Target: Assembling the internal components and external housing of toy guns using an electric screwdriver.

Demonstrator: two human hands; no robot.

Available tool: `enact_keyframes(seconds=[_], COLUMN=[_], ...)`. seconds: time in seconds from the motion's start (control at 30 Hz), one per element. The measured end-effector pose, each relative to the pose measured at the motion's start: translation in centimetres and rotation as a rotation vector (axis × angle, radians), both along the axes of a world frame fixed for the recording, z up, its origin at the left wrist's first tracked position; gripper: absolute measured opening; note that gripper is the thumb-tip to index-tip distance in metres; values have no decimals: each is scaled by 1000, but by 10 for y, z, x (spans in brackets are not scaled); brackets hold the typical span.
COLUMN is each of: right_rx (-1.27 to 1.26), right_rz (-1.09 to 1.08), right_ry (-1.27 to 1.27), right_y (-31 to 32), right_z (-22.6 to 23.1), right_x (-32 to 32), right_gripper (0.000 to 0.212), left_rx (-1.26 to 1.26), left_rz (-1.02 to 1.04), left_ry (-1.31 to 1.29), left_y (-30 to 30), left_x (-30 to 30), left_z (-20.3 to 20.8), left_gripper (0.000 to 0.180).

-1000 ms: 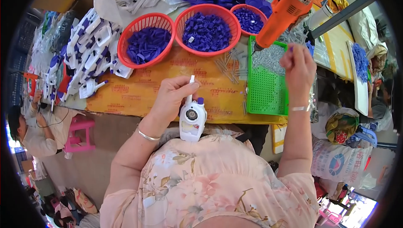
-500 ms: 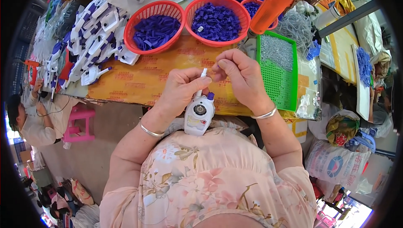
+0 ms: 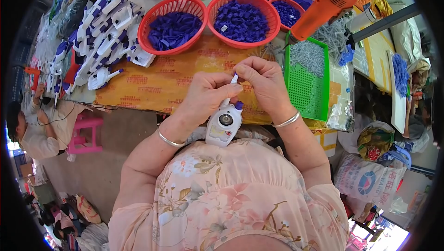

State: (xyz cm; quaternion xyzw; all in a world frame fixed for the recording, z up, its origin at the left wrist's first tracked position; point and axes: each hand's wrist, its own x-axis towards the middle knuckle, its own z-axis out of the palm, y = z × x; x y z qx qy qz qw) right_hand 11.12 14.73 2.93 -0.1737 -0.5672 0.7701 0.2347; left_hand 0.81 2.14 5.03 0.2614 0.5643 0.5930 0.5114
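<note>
My left hand [image 3: 206, 93] is closed round the narrow neck of a white plastic housing [image 3: 224, 128]. The housing has a round dark metallic part in its middle and a purple piece at its upper right; its wide end rests against my front. Just past my left fingertips, the slim white tip of the neck points away from me. At that tip, my right hand [image 3: 266, 84] has its thumb and forefinger pinched together. Whatever lies between those fingers, if anything, is too small or hidden to make out.
Two red baskets [image 3: 141, 33] [image 3: 277, 15] of purple parts stand at the back. An orange power screwdriver [image 3: 323, 3] hangs above a green tray [image 3: 326, 84] of small metal pieces. White-and-purple assemblies [image 3: 108, 29] are heaped at left. Another person [image 3: 37, 135] sits at far left beside a pink stool [image 3: 88, 133].
Both hands and the white housing have shifted slightly to the right in the picture. My right fingertips have come in from beside the neck to its tip.
</note>
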Motion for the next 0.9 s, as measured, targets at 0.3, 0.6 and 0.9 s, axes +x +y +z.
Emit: enact_keyframes(seconds=[0.3,0.6,0.9], right_rx=[144,136,155], right_rz=[-33,-37,50], right_ry=[-52,-24,-99], right_y=[8,2,9], right_z=[11,5,9], right_x=[1,2,4], right_gripper=[10,10,10], left_rx=[21,18,53], left_rz=[5,-8,5], left_ry=[-7,16,22], left_y=[2,3,1], left_x=[-2,-2,3], left_z=[-4,-5,-7], left_gripper=[11,10,10])
